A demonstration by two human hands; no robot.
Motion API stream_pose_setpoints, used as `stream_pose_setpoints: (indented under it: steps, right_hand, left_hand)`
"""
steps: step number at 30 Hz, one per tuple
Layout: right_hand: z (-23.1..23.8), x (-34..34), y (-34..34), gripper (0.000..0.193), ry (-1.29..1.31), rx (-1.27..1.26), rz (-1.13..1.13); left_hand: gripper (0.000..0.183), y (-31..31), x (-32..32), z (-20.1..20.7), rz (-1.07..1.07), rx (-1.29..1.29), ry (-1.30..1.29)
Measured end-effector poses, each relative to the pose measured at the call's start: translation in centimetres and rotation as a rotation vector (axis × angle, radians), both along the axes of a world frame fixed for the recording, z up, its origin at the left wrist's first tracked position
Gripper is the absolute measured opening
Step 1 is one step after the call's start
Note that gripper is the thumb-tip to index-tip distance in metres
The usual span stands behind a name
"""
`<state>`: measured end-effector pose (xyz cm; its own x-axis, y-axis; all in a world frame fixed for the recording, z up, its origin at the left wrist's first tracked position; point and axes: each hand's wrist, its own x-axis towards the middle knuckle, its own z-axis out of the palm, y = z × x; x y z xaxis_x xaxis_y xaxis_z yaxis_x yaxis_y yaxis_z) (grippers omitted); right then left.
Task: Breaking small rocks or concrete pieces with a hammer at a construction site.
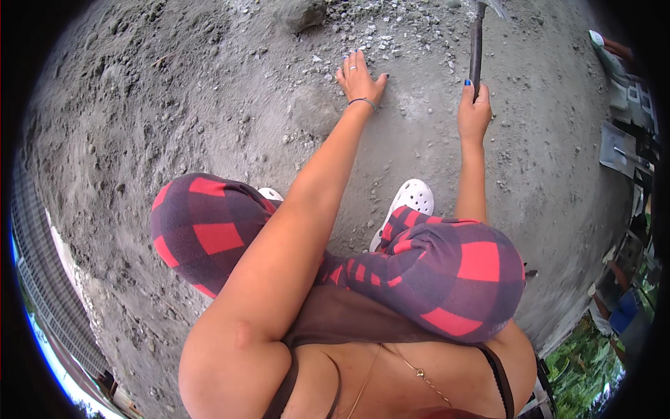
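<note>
My right hand (474, 117) grips the lower end of the dark handle of a hammer (476, 52). The hammer points away from me, and its metal head lies at the top edge of the view, partly cut off. My left hand (359, 80) reaches forward with its fingers apart and nothing in it. It is low over the grey dusty ground beside a scatter of small broken stones (384, 42); whether it touches them I cannot tell. A dust-covered rock (314, 110) sits just left of my left wrist.
A larger grey rock (300, 12) lies at the far edge. My white clogs (416, 197) stand on the ground beneath my bent knees. Rough, lumpy soil (125, 91) spreads to the left. At the right rim are a grey metal dustpan-like object (618, 146) and mixed clutter.
</note>
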<state>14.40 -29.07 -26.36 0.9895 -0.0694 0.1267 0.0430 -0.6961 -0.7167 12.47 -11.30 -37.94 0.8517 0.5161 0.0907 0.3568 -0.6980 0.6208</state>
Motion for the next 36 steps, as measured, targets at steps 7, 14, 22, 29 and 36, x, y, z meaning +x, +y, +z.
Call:
stream_pose_setpoints:
  steps: [7, 14, 22, 29, 36]
  right_hand:
    - [-5.2, -0.1, -1.4, 0.030, 0.212, -0.156, 0.036]
    - [1.4, -4.1, 1.1, 0.029, 0.225, 0.107, 0.122]
    - [-5.7, -3.8, -0.6, 0.027, 0.188, -0.214, 0.126]
    - [1.7, -0.4, -0.4, 0.026, 0.088, -0.013, 0.076]
    - [-2.5, 3.4, -2.8, 0.030, 0.018, -0.121, -0.156]
  left_hand:
    - [0.074, -0.8, 0.8, 0.8, -0.017, -0.019, -0.012]
    - [0.076, 0.4, -0.2, -0.1, 0.004, -0.019, -0.009]
    - [0.076, -1.8, 0.4, 1.3, -0.066, -0.055, 0.064]
    - [0.074, 0.3, 0.1, -0.2, -0.014, 0.029, -0.024]
    - [0.074, -0.2, 0.3, 0.3, -0.017, 0.052, 0.000]
